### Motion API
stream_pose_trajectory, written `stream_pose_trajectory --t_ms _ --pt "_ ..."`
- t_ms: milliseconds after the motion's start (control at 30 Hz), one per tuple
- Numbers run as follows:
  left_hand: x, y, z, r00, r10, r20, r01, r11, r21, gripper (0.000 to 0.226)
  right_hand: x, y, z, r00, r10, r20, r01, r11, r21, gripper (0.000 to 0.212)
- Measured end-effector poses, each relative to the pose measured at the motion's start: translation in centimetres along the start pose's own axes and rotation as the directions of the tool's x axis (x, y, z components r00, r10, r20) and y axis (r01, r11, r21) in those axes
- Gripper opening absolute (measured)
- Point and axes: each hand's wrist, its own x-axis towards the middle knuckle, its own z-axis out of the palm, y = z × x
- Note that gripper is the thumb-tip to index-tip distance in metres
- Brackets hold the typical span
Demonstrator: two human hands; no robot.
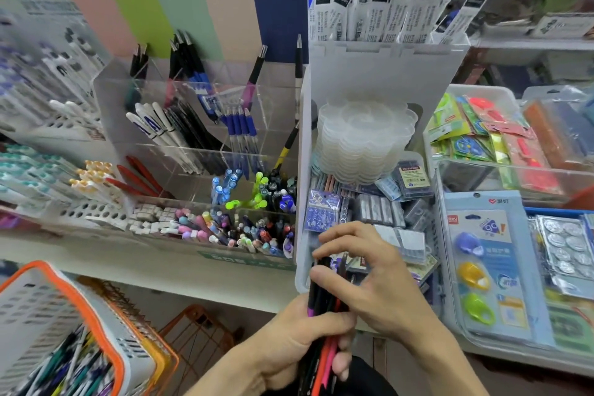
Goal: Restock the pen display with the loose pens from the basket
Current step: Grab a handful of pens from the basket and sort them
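Note:
My left hand (302, 341) grips a bundle of pens (323, 305) upright, with black, purple, orange and pink barrels. My right hand (369, 276) pinches the top ends of that bundle between thumb and fingers. Both hands are low in the middle, in front of the shelf edge. The clear acrylic pen display (135, 151) stands on the shelf up and to the left, its tiers holding black, blue, white and red pens and several small coloured ones in front. The white basket with an orange rim (64, 292) sits at the lower left with loose pens (74, 366) inside.
A white bin (303, 170) right of the display holds stacked clear dishes (363, 141) and refill packs. Packaged goods lie in trays at the right (485, 270). More pen racks (48, 106) stand at the left. An orange wire frame (199, 328) is below the shelf.

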Motion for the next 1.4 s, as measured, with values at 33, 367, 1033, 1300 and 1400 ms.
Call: stream_pose_trajectory --t_ms 33,367,1033,1300,1400 --pt "-0.1 0.0 -0.1 1.0 0.004 0.003 -0.004 1.0 -0.007 0.019 0.1 0.1 0.0 1.0 0.01 0.002 -0.01 1.0 0.025 0.019" --pt "-0.6 -1.1 -1.3 0.997 0.073 -0.007 -0.073 0.997 -0.001 0.023 1.5 -0.8 -2.3 0.927 0.116 -0.357 0.052 0.902 0.429 0.036" --pt "-0.8 -0.5 -2.6 0.962 0.042 -0.269 -0.151 0.904 -0.4 0.023 -4.0 -0.8 3.6 0.94 -0.319 0.125 0.326 0.945 -0.039 0.024" --pt "-2.3 -0.6 -2.7 0.991 0.113 -0.065 -0.127 0.95 -0.285 0.027 -2.8 -1.0 3.3 0.937 0.18 -0.298 -0.151 0.982 0.117 0.008" --pt "-2.7 -1.1 -2.8 0.993 0.118 -0.024 -0.12 0.96 -0.252 0.028 -2.7 -0.8 3.0 0.935 0.344 -0.081 -0.314 0.913 0.26 0.016"
